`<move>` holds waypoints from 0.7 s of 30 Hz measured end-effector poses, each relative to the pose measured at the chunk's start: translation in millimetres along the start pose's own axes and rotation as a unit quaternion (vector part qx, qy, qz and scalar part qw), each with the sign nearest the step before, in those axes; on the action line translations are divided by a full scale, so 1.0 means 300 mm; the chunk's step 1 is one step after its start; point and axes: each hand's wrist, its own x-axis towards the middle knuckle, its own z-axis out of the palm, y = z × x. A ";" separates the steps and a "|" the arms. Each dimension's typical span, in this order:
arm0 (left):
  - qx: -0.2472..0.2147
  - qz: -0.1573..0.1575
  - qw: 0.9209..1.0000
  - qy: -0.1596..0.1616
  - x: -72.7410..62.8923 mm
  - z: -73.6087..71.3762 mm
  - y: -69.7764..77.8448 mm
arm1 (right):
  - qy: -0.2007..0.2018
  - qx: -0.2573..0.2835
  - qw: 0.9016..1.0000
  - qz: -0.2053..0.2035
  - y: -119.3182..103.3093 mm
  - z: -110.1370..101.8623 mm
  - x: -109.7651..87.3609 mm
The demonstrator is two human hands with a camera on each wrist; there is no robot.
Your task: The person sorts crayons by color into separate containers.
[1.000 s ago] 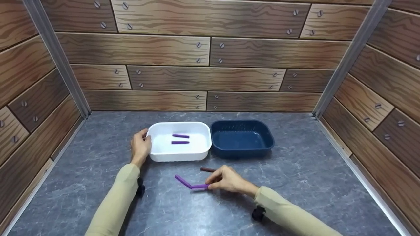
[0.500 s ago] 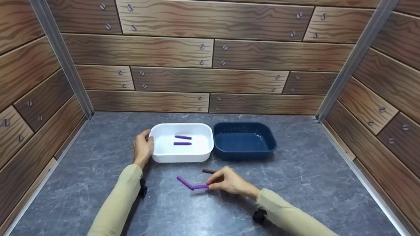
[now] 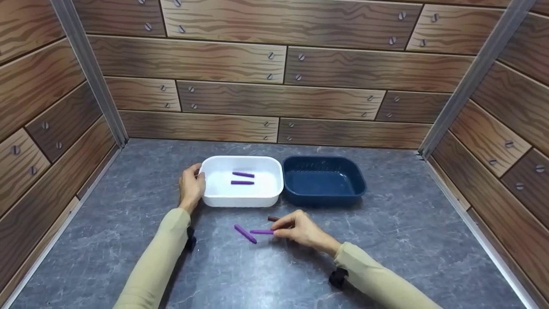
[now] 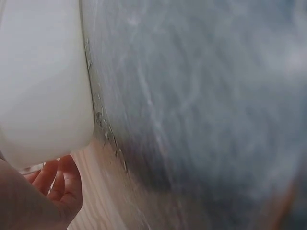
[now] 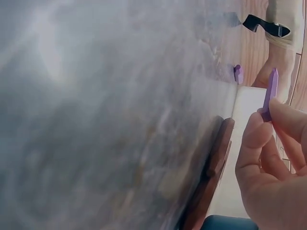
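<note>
Between right thumb and fingertips, my right hand (image 3: 302, 229) pinches a purple crayon (image 3: 261, 232), its tapered tip pointing left; the crayon (image 5: 272, 91) is raised off the table in the right wrist view. Just left of it, a second purple crayon (image 3: 245, 234) lies slanted on the table. A brown crayon (image 3: 272, 219) is partly hidden behind the right hand. My left hand (image 3: 191, 186) grips the left side of a white tray (image 3: 242, 201), with its fingers (image 4: 69, 179) curled at the end wall. Two purple crayons (image 3: 242, 183) lie inside that tray.
A dark blue tray (image 3: 324, 200) stands against the white tray's right side. Dark brown crayon surfaces (image 5: 221, 148) show beneath the right hand in the right wrist view. Wood-patterned walls (image 3: 279, 98) enclose the grey marbled table (image 3: 240, 274) at the back and sides.
The right hand has lifted its purple crayon away from the one it was touching end to end. The left hand stays at the white tray; the head view has shifted slightly.
</note>
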 end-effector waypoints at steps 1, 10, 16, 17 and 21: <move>0.000 0.003 1.000 0.002 0.001 0.001 0.002 | 0.006 0.006 1.000 -0.001 0.000 0.000 0.003; 0.016 0.013 1.000 0.013 -0.009 -0.004 0.002 | 0.039 0.037 0.998 0.015 -0.005 0.003 0.029; 0.015 0.005 1.000 0.008 -0.013 -0.008 0.001 | 0.065 0.046 0.997 0.010 -0.010 0.003 0.052; 0.015 0.004 1.000 0.007 -0.013 -0.008 0.001 | 0.070 0.043 0.997 0.007 -0.011 0.004 0.057; 0.010 0.003 1.000 0.005 -0.012 -0.004 0.002 | 0.087 0.037 0.996 -0.002 -0.017 0.006 0.071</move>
